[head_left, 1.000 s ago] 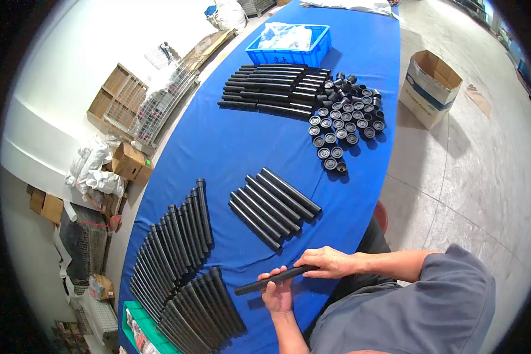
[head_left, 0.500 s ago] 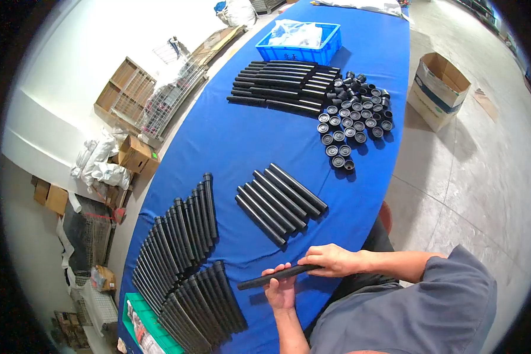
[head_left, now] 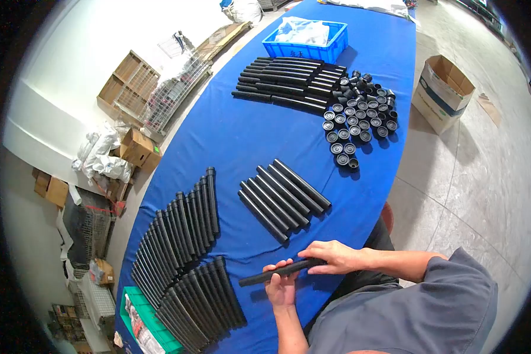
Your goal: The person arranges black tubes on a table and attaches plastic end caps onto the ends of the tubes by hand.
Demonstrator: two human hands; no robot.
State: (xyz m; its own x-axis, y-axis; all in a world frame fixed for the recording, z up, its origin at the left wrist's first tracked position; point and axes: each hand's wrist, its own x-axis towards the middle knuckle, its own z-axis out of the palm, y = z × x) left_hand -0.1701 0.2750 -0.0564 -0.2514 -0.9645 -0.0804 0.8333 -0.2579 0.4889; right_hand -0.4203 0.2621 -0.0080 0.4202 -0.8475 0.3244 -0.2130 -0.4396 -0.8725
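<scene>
A black plastic tube (head_left: pixel 265 278) is held slantwise above the blue cloth, its free end pointing left. My left hand (head_left: pixel 282 289) grips it near the middle from below, fingers wrapped round it. Around the right end closes my right hand (head_left: pixel 331 257); that end is hidden by the fingers. Just beyond my hands lies a row of several black tubes (head_left: pixel 283 197). To the left, two fanned groups of black tubes with wider collars at their upper ends (head_left: pixel 189 221), (head_left: pixel 203 304) rest on the cloth.
Black round caps (head_left: pixel 354 124) are scattered near the table's right edge, beside stacked black tubes (head_left: pixel 283 79). A blue crate (head_left: pixel 336 47) holding white plastic stands behind them. A green bin (head_left: pixel 130 304) sits at lower left. An open cardboard box (head_left: pixel 436 103) stands on the floor.
The view has shifted slightly. Both hands keep their grip on the tube, and the right hand's fingers have moved a little around its end.
</scene>
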